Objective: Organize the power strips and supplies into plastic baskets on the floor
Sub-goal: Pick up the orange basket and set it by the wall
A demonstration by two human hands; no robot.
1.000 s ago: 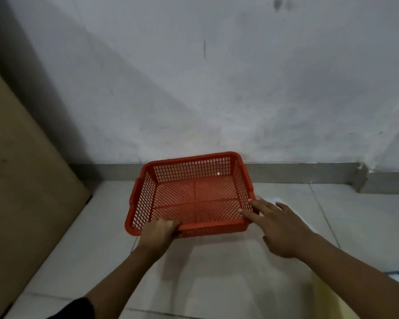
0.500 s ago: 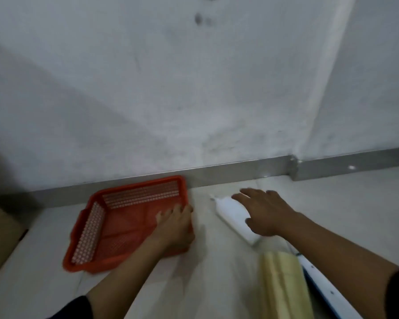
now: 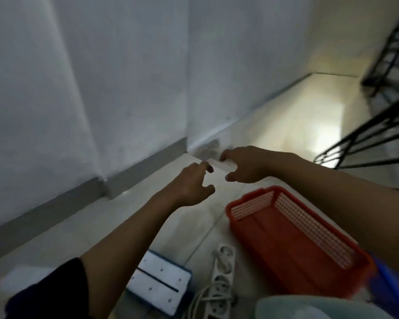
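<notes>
1. Both hands were stretched forward over the tiled floor (image 3: pixel 83 229) toward a white object (image 3: pixel 219 165) lying near the corner of the wall (image 3: pixel 129 88).
2. The left hand (image 3: pixel 189 187) was seen released, fingers spread and curled, its fingertips at or just short of the near end of the white object; contact could not be told through the blur.
3. The right hand (image 3: pixel 244 164) was arched over the far side of the white object, fingers bent down around it; whether it was truly gripped could not be told.
4. An orange plastic basket (image 3: pixel 295 245) was set on the floor below the right forearm, and nothing could be made out inside it.
5. A white power strip (image 3: pixel 221 279) with its cord was laid on the floor just left of the basket.
6. A white panel with a blue edge (image 3: pixel 159 284) was seen beside the power strip, under the left forearm.
7. A pale translucent container (image 3: pixel 309 307) was cut off by the lower edge, and black railings (image 3: pixel 378 125) were seen at the far right.
</notes>
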